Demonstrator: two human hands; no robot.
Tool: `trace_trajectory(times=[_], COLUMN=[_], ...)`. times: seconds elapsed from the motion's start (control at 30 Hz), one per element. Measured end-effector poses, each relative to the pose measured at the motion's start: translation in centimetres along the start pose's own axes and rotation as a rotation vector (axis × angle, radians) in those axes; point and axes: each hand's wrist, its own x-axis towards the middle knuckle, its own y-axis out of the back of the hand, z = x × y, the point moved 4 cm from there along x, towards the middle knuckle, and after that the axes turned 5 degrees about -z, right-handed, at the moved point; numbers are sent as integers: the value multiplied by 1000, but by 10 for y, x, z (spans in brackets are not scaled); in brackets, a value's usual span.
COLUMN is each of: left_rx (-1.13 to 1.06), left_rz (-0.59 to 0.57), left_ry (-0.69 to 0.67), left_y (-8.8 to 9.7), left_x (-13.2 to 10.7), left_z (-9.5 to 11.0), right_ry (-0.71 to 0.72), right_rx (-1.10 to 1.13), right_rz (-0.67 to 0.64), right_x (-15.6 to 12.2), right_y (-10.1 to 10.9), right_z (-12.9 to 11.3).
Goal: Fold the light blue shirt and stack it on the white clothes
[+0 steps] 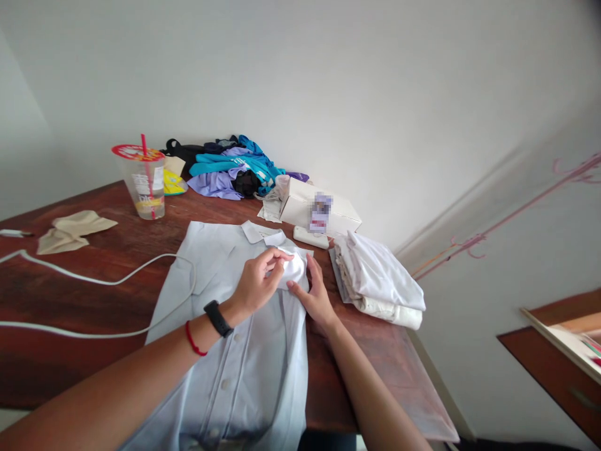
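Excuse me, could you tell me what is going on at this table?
A person is handling a light shirt spread on the table, its collar at the far end. The left hand and right hand are both at a bunched part just below the collar, though how firmly the fingers grip is unclear. Folded clothes sit to the right; a loose heap of clothes lies by the wall.

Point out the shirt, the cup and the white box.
Shirt (263, 357), head view: front cloth, beside the button strip.
Cup (143, 188), head view: its printed side.
White box (298, 203), head view: the surface left of the blurred patch.
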Motion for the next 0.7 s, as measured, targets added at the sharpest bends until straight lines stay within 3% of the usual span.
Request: trace_trajectory(times=[0.23,0.37,0.43,0.53,0.63,0.7], left_rx=[-9,45,117,176,154,112], left_rz=[170,186,200,208,171,112], left_ry=[85,342,458,516,500,413], left_y=[16,25,29,31,28,23], left_x=[13,21,21,19,18,19], left_z=[-12,-41,-55,-67,-72,-70], right_ry=[28,-41,-61,-102,-130,-95], right_rx=[-137,-196,-173,-88,-33,-27], right_rz=[-290,-432,-432,-376,-276,-188], right_x=[-11,-15,-15,-13,-10,-9], right_y=[-10,-16,-16,-15,-13,-10], right_z=[-7,-6,-7,-7,-6,-10])
